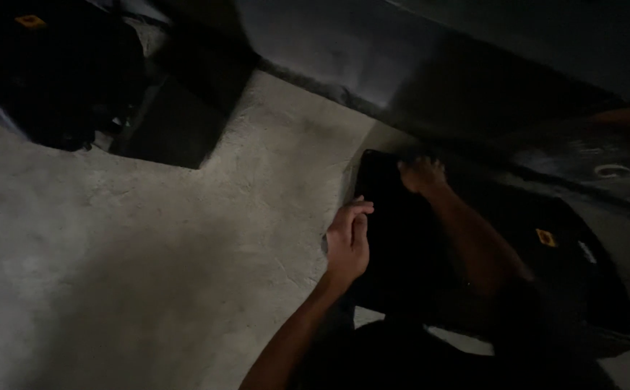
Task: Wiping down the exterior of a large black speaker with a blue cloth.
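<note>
While both our hands work the black case (474, 245) | left hand (347, 242) loosely curled at its near-left edge | right hand (422, 173) gripping its far edge | we'd better grip evenly, lift level off the concrete floor (149, 253).

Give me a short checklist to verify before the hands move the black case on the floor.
1. Left hand at the near-left edge of the black case: ok, though firm grip cannot tell.
2. Right hand on the far edge: ok.
3. Case lies flat on the concrete floor: ok.
4. Latches shut: cannot tell, too dark.
5. Second black case lies apart, far left: ok.
</note>
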